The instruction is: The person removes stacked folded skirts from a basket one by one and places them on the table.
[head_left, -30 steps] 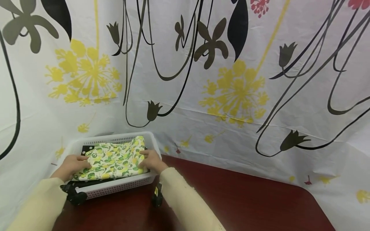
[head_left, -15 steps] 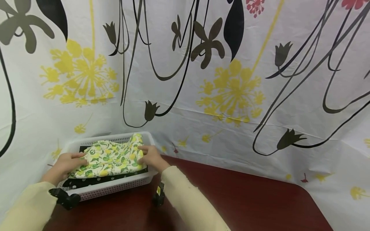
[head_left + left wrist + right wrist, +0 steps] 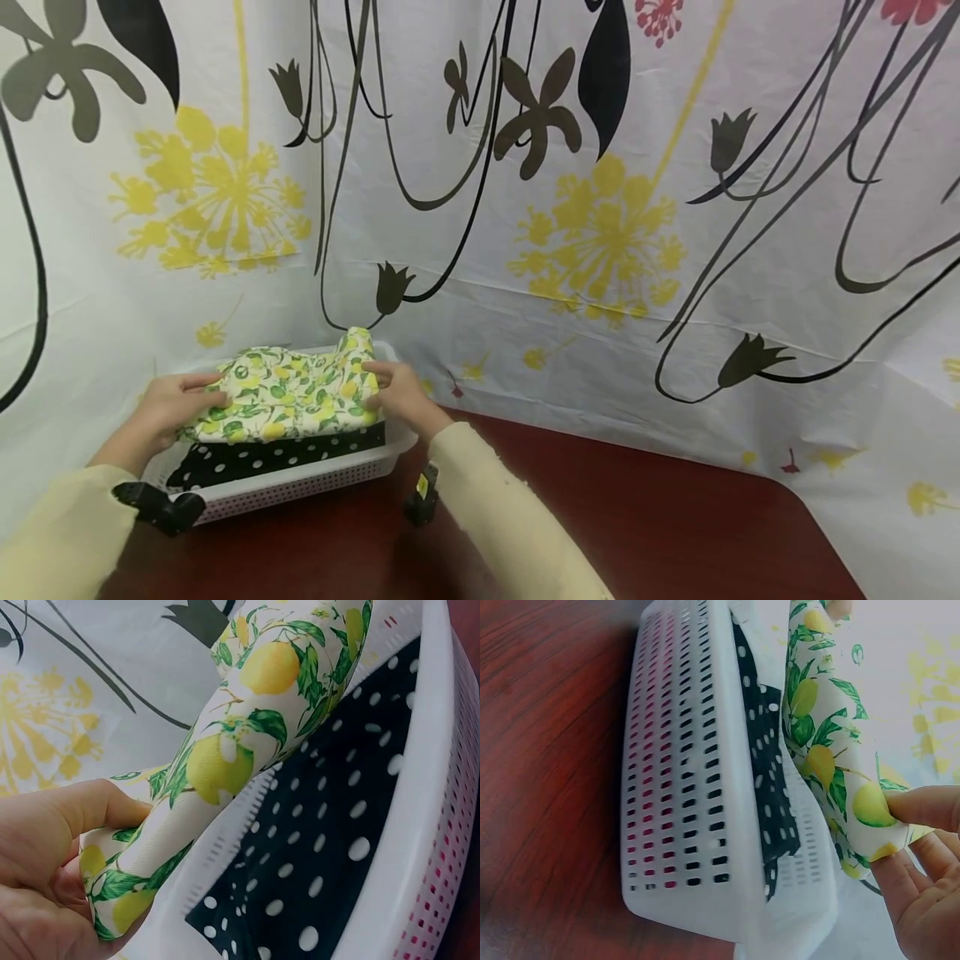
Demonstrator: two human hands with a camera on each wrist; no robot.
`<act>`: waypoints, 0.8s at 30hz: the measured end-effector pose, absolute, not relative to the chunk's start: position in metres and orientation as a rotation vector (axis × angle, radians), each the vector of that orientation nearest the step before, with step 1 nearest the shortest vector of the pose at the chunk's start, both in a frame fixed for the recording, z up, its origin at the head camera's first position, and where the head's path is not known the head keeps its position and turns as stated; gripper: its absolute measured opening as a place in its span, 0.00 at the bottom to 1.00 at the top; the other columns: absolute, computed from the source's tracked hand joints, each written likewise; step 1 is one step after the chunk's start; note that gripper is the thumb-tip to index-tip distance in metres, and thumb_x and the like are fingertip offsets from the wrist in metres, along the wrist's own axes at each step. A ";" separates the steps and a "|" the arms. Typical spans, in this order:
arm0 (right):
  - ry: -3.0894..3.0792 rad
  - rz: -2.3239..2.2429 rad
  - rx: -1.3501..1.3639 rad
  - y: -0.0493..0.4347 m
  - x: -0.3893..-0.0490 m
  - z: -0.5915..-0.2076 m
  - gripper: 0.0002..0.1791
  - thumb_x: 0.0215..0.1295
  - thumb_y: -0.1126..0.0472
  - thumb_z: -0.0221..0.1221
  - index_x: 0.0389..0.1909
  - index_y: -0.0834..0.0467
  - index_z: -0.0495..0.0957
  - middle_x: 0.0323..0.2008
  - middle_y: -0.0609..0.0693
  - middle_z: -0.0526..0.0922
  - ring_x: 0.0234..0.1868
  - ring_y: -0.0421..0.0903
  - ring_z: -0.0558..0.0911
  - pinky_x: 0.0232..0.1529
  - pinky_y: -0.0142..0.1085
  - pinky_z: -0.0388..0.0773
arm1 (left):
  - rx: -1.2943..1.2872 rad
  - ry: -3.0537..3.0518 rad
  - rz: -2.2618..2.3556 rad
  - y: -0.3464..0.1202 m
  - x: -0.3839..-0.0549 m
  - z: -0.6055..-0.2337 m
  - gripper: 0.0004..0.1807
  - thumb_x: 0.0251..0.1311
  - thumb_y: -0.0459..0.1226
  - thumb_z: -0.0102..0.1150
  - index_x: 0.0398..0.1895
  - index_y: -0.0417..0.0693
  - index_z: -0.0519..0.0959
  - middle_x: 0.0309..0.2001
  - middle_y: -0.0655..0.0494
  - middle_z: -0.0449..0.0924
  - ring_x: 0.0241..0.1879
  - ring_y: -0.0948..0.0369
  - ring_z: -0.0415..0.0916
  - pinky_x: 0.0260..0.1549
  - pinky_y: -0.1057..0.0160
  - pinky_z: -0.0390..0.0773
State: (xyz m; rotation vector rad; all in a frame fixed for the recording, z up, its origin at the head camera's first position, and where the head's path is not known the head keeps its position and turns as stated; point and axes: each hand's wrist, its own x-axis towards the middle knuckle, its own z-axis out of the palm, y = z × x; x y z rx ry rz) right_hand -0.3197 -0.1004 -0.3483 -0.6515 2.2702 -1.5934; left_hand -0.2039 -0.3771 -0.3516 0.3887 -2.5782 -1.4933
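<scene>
A folded cloth (image 3: 292,396) printed with lemons and green leaves hangs raised over a white plastic basket (image 3: 300,485). At its left end, my left hand (image 3: 168,408) grips the fold between thumb and fingers. My right hand (image 3: 405,400) pinches the opposite end. Below lies a black cloth with white dots (image 3: 277,454) inside the basket. In the left wrist view, a gap shows between the lemon cloth (image 3: 225,761) and the dotted cloth (image 3: 315,840). The right wrist view shows the right hand's thumb on top of the lemon cloth (image 3: 829,750) and its fingers underneath.
The basket stands at the left on a dark red table (image 3: 600,517), close to a white curtain (image 3: 465,342) with flower prints that hangs behind and at the left. Perforated walls (image 3: 675,750) surround the basket. Black devices (image 3: 161,507) are strapped at both wrists.
Both hands have lifted the lemon-print cloth up from inside the basket. More of the dotted black cloth beneath it now shows.
</scene>
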 end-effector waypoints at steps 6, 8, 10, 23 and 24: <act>2.297 -1.621 -0.679 -0.090 -0.322 -0.337 0.31 0.46 0.78 0.63 0.55 0.56 0.76 0.48 0.55 0.79 0.43 0.45 0.80 0.36 0.33 0.77 | 0.354 -2.557 -1.518 -0.368 -0.209 -0.344 0.36 0.61 0.40 0.54 0.66 0.29 0.54 0.51 0.32 0.71 0.21 0.62 0.77 0.22 0.61 0.79; 2.307 -1.623 -0.687 -0.085 -0.323 -0.334 0.31 0.46 0.78 0.63 0.55 0.56 0.76 0.48 0.55 0.79 0.43 0.46 0.79 0.36 0.33 0.77 | 0.348 -2.551 -1.530 -0.365 -0.210 -0.341 0.36 0.61 0.41 0.54 0.66 0.29 0.54 0.53 0.29 0.68 0.21 0.62 0.77 0.22 0.61 0.79; 2.316 -1.622 -0.701 -0.081 -0.324 -0.332 0.31 0.46 0.78 0.63 0.55 0.56 0.76 0.49 0.55 0.79 0.44 0.46 0.79 0.37 0.34 0.77 | 0.340 -2.554 -1.530 -0.361 -0.212 -0.339 0.36 0.61 0.41 0.54 0.66 0.30 0.53 0.57 0.26 0.61 0.22 0.64 0.77 0.23 0.62 0.78; 2.248 -1.698 -0.718 -0.046 -0.329 -0.316 0.32 0.48 0.78 0.61 0.57 0.56 0.74 0.50 0.57 0.78 0.43 0.47 0.80 0.36 0.35 0.79 | 0.283 -2.536 -1.616 -0.335 -0.215 -0.318 0.39 0.59 0.45 0.56 0.69 0.37 0.52 0.64 0.24 0.47 0.08 0.68 0.50 0.08 0.65 0.63; 2.259 -1.696 -0.735 -0.043 -0.329 -0.315 0.31 0.48 0.78 0.61 0.57 0.57 0.74 0.50 0.57 0.77 0.43 0.48 0.80 0.36 0.35 0.79 | 0.275 -2.535 -1.617 -0.332 -0.216 -0.317 0.39 0.59 0.45 0.56 0.69 0.38 0.53 0.64 0.24 0.47 0.08 0.68 0.49 0.07 0.65 0.62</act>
